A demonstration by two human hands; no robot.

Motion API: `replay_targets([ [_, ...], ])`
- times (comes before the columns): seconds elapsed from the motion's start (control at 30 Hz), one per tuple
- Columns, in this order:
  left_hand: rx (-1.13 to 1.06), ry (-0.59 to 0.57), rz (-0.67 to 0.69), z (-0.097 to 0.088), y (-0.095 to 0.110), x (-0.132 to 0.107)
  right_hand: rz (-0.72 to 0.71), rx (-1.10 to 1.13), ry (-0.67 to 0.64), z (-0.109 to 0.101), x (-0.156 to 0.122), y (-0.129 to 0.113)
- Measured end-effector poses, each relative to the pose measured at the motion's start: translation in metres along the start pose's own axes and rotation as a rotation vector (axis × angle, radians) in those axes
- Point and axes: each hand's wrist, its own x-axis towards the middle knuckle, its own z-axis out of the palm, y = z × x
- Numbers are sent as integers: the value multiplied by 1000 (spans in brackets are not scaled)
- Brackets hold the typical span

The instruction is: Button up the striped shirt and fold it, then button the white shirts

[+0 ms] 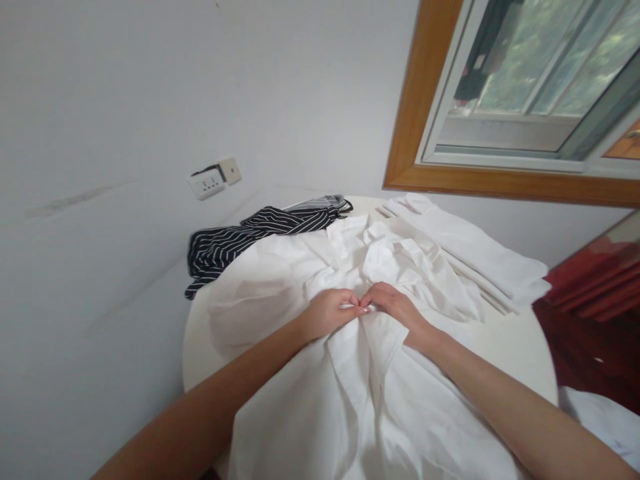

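White shirt spread low in my frame, my left hand and right hand both pinching its fabric mid-frame, fingertips touching, striped cloth upper left on the round table.

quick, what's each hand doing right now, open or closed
left hand: closed, fingers pinching the white garment.
right hand: closed, pinching the same white garment, fingertips meeting the left hand's.
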Motion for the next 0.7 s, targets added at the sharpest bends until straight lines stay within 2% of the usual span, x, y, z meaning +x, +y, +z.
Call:
replay_targets([
  [0.2, -116, -79, 41, -8, -1, 0, -43, -3, -6, -5, -1, 1],
  [0.33, -241, -103, 25, -11, 3, 0, -128, -67, 56, -9, -1, 1],
  [0.43, -270, -70, 62, -12, 8, -1, -163, -163, 121, -8, -1, 3],
  [0.7, -35, 74, 172, -12, 23, -8, -246, -280, 154, -11, -4, 3],
])
